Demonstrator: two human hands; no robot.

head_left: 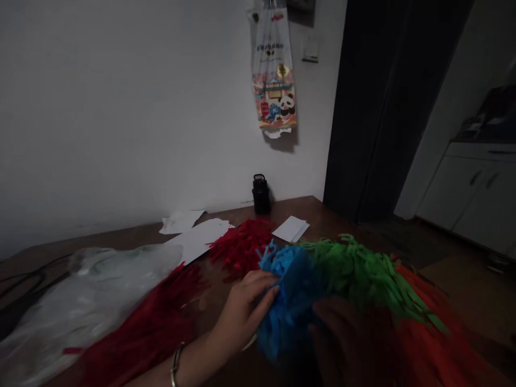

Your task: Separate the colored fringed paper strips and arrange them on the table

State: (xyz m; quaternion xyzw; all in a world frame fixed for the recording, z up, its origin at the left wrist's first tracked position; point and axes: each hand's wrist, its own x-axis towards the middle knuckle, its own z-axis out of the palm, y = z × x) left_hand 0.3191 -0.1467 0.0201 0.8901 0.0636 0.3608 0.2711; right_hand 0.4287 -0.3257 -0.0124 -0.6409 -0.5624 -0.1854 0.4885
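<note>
My left hand, a bangle on its wrist, pinches the edge of a blue bundle of fringed paper strips on the brown table. My right hand is dark and blurred just right of the blue bundle, below a green fringed bundle; its fingers are hard to read. An orange-red fringe lies to the right of the green one. A red fringe heap sits behind the blue bundle, and a dark red one stretches left of my left arm.
A clear plastic bag lies at the left. White paper sheets and a small white stack lie near the wall with a black bottle. A printed bag hangs on the wall. White cabinets stand at right.
</note>
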